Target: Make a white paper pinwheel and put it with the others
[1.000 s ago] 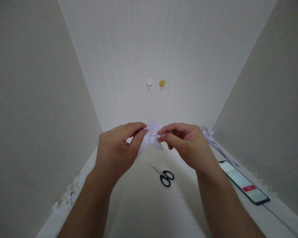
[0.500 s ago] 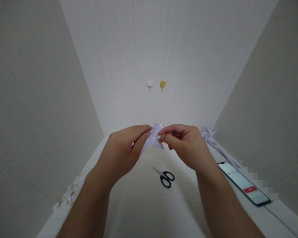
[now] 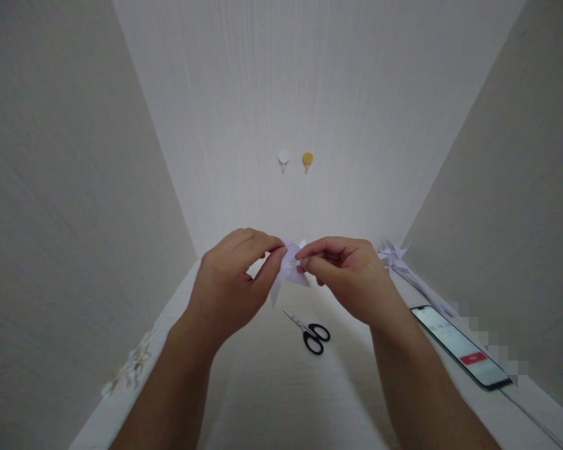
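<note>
Between my hands, above the table, is a pale lilac ribbon bow point(image 3: 291, 269) with pointed ends spreading up and down. My left hand point(image 3: 241, 278) pinches its left side between thumb and forefinger. From the right, my right hand point(image 3: 344, 269) pinches close to the bow's middle, where a small whitish bit shows; what exactly lies between those fingertips is too small to make out. Nearer to me, below the bow, a pair of scissors point(image 3: 312, 334) with black handles lies on the table, tips pointing up and left.
At the right edge lie a phone point(image 3: 460, 347) with a lit screen, its cable point(image 3: 530, 412), and more lilac ribbon point(image 3: 394, 255). White and gold decorations point(image 3: 131, 365) sit at the left edge. Two hooks, white point(image 3: 283, 159) and yellow point(image 3: 308, 159), hang on the back wall.
My left hand has shifted slightly left, with its thumb and forefinger more arched. The ribbon's pointed ends now spread differently, one hanging lower at the left. My right hand has barely moved.
</note>
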`<state>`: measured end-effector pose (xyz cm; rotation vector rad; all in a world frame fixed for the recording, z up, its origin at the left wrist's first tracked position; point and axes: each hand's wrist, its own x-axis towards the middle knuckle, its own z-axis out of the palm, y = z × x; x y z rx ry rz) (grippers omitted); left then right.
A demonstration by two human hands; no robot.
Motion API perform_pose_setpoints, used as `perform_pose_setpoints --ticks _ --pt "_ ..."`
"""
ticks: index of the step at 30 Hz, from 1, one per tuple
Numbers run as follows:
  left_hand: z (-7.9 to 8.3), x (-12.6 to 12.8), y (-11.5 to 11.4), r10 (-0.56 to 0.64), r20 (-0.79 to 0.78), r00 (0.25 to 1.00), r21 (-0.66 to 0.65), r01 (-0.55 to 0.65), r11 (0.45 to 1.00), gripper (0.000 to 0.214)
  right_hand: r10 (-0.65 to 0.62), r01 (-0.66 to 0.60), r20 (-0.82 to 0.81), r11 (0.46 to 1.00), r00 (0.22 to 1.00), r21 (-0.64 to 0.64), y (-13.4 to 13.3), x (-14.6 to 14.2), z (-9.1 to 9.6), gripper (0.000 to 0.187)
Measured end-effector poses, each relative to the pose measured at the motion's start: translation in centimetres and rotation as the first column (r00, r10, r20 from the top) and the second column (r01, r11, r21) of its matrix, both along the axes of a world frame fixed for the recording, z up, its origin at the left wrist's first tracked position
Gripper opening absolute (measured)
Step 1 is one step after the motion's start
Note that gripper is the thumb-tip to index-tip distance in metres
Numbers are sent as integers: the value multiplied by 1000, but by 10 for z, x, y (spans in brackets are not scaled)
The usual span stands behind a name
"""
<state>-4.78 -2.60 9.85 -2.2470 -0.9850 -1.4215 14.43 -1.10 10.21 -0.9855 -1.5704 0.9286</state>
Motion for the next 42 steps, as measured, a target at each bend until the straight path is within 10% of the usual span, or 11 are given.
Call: perform_pose_setpoints --ticks 42 --pt "-3 -1 3 -35 53 998 -18 36 999 11 42 -43 53 999 998 1 -5 -2 -1 14"
